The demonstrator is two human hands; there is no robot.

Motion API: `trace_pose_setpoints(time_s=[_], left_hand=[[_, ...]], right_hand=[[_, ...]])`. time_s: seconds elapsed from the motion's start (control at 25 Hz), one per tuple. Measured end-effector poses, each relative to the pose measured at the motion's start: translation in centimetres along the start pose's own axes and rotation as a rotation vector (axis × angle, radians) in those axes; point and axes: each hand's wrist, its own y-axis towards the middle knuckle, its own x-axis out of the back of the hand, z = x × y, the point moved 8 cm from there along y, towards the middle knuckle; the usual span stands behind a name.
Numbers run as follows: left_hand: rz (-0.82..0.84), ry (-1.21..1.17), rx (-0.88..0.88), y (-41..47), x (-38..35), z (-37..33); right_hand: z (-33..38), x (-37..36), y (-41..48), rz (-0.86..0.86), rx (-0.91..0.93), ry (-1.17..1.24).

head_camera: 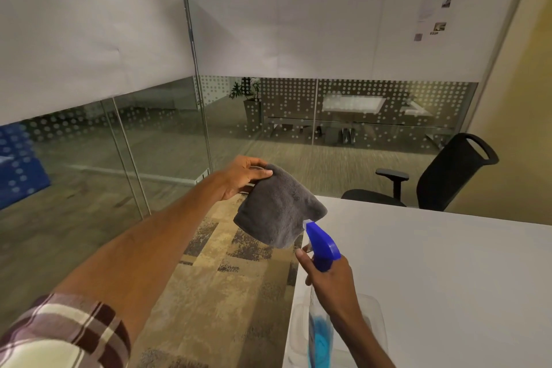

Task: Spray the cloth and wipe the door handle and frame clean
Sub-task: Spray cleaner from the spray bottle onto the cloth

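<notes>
My left hand (240, 177) holds a grey cloth (276, 209) by its top edge, so it hangs down in front of me over the carpet. My right hand (330, 276) grips the neck of a clear spray bottle (321, 334) holding blue liquid. Its blue trigger head (322, 243) points up and left, and the nozzle nearly touches the lower edge of the cloth. A finger lies by the trigger. No door handle is recognisable in this view; glass partitions (155, 134) with thin metal frames stand ahead.
A white table (448, 278) fills the lower right, with a black office chair (442, 176) behind its far edge. Patterned carpet (227, 287) lies between me and the glass walls. Frosted bands and dot patterns cover the glass.
</notes>
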Motion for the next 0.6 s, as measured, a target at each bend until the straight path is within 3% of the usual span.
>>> trace_pose_setpoints(time_s=[0.2,0.6], left_hand=[[0.002,0.008,-0.006,-0.1,-0.2,0.2],[0.040,-0.009,0.008,-0.2,-0.3,0.7]], right_hand=[[1.5,-0.1,-0.2,-0.035,0.086,-0.047],[-0.8,1.5,0.8,-0.053,0.038,0.046]])
